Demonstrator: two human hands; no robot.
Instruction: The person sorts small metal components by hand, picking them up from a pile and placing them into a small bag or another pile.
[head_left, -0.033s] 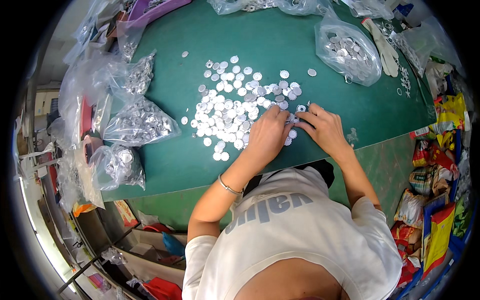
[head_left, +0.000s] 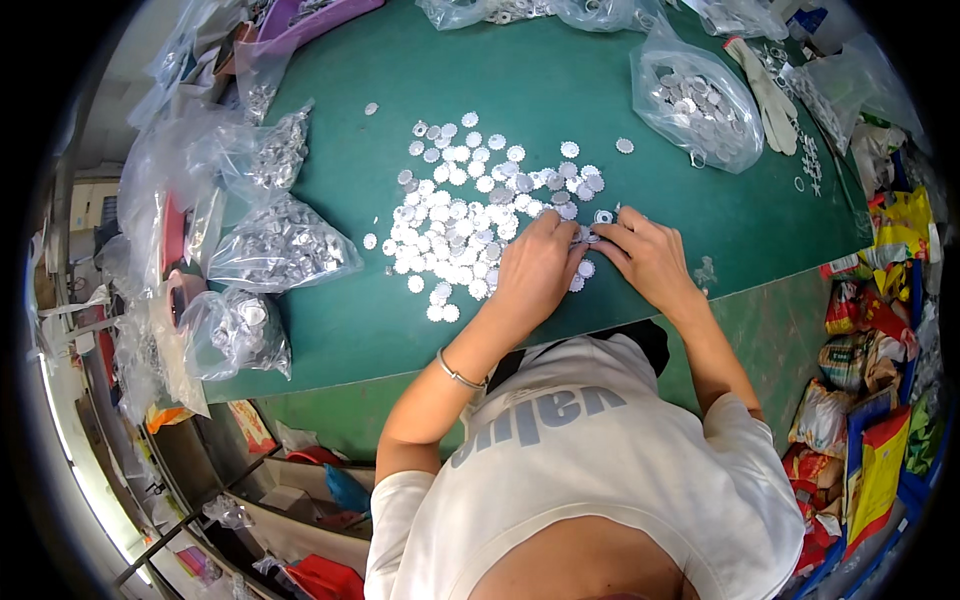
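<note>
My left hand [head_left: 537,265] and my right hand [head_left: 648,257] meet at the right side of a loose spread of scalloped silver metal discs [head_left: 437,215]. Between the two sets of fingertips is a small silver metal disc [head_left: 586,236], pinched from both sides; the fingers partly cover it. Just beyond it lies a silver piece with a dark hole [head_left: 602,216], close to the right fingers. A few discs [head_left: 585,269] rest on the table below the fingertips. Part of the spread is hidden behind my left hand.
Clear bags of metal parts [head_left: 283,243] line the left of the green table [head_left: 480,70]. Another bag of discs [head_left: 695,110] sits at the far right, beside a pale glove [head_left: 765,98] and small metal rings. A purple bin [head_left: 320,18] stands far left. The table's front edge is near my body.
</note>
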